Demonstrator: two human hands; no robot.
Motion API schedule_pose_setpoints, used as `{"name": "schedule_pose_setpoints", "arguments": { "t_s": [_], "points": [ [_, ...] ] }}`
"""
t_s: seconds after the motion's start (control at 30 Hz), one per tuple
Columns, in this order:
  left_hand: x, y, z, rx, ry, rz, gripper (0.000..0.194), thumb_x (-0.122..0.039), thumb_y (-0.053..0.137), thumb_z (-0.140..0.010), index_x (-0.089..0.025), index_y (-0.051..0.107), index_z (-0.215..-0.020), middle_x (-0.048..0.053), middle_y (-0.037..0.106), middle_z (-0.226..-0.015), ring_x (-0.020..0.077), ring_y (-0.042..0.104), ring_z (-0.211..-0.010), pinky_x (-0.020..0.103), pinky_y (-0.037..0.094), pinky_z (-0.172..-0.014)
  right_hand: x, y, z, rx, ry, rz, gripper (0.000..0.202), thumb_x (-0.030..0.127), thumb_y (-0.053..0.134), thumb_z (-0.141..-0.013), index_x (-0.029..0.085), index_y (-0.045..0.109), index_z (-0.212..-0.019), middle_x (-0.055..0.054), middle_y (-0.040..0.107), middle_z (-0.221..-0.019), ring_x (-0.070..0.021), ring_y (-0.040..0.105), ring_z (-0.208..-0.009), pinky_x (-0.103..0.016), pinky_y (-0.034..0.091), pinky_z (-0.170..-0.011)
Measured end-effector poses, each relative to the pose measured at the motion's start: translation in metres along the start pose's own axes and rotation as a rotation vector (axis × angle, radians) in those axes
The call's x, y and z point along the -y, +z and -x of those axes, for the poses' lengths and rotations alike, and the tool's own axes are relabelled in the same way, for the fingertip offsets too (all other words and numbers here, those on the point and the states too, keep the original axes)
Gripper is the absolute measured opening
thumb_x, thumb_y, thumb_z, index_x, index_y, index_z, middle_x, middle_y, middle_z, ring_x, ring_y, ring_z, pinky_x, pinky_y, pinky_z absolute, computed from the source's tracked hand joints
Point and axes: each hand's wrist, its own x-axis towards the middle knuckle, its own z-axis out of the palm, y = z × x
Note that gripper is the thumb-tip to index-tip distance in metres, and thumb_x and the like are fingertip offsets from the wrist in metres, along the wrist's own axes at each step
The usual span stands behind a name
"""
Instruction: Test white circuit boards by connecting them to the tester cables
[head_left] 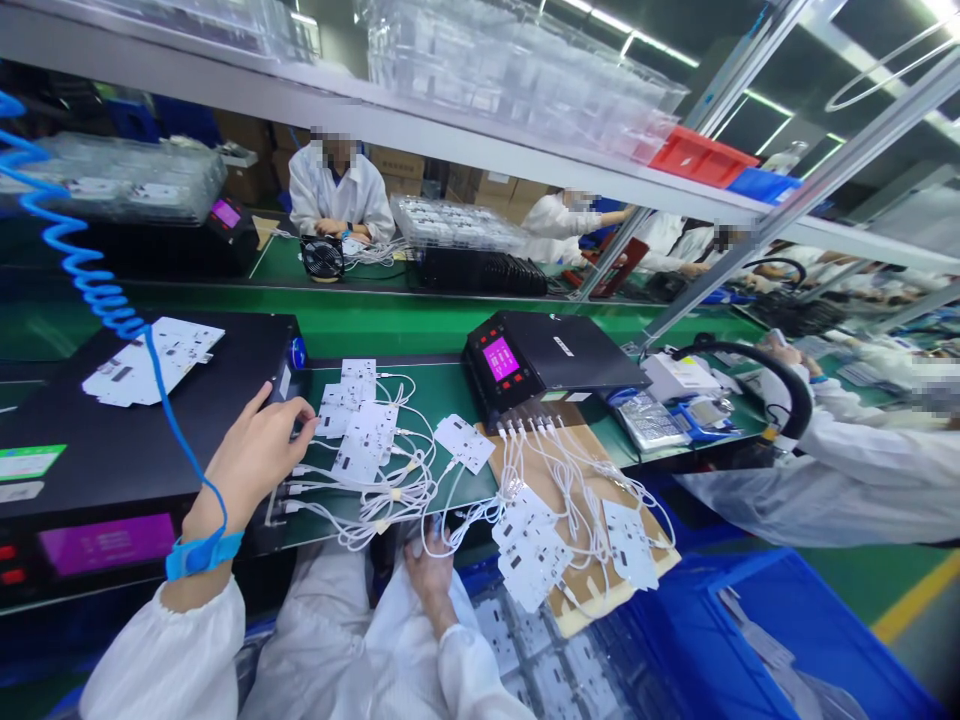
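My left hand [259, 455], with a blue wrist strap [202, 556], is raised beside the front corner of a black box [112, 440]. One finger stretches out; thumb and forefinger curve toward each other with nothing visible between them. White cables [390, 495] run from that box to several white circuit boards [364, 440] on the green bench. Low at the bench edge, my right hand [431, 580] has its fingers bent in beside a looping white cable; what they hold is hidden. A single white board [464, 444] lies between the cable bundles.
A second black box [555, 360] with a lit screen feeds cables to boards [531, 548] on cardboard [585, 610]. A loose board [154, 362] lies on the left box. A coiled blue cord [90, 270] hangs left. A blue bin [810, 620] stands right, near a co-worker's sleeve [862, 440].
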Motion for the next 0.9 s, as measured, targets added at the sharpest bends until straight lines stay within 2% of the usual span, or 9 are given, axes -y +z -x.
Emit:
{"name": "schedule_pose_setpoints", "arguments": {
  "t_s": [0.3,0.7,0.9],
  "points": [
    [0.0037,0.0043,0.0000,-0.019,0.013,-0.021,0.033,-0.044,0.029,-0.096,-0.023,0.054,-0.091,0.008,0.074,-0.084,0.0244,0.071,-0.071,0.044,0.020,-0.135,0.0004,0.0009,-0.0003,-0.009,0.004,-0.001,0.069,0.041,0.063,-0.094,0.011,0.053,-0.155,-0.023,0.059,-0.152,-0.0383,0.047,-0.148,-0.046,0.037,-0.121],
    [0.0058,0.0063,0.0000,-0.038,0.021,-0.031,0.034,-0.043,0.031,-0.097,-0.022,0.057,-0.092,0.008,0.073,-0.080,0.0242,0.072,-0.071,0.042,0.021,-0.135,0.0012,-0.0014,0.0013,0.007,0.006,0.001,0.073,0.041,0.061,-0.095,0.009,0.047,-0.159,-0.024,0.057,-0.154,-0.0383,0.046,-0.149,-0.045,0.035,-0.121],
    [0.0051,0.0055,0.0000,-0.032,0.022,-0.029,0.031,-0.042,0.031,-0.096,-0.023,0.055,-0.092,0.009,0.074,-0.083,0.0266,0.075,-0.082,0.045,0.021,-0.135,0.0028,-0.0041,0.0007,0.020,0.027,-0.001,0.073,0.042,0.061,-0.095,0.009,0.048,-0.159,-0.024,0.056,-0.154,-0.0382,0.050,-0.146,-0.044,0.038,-0.120]
  ]
}}
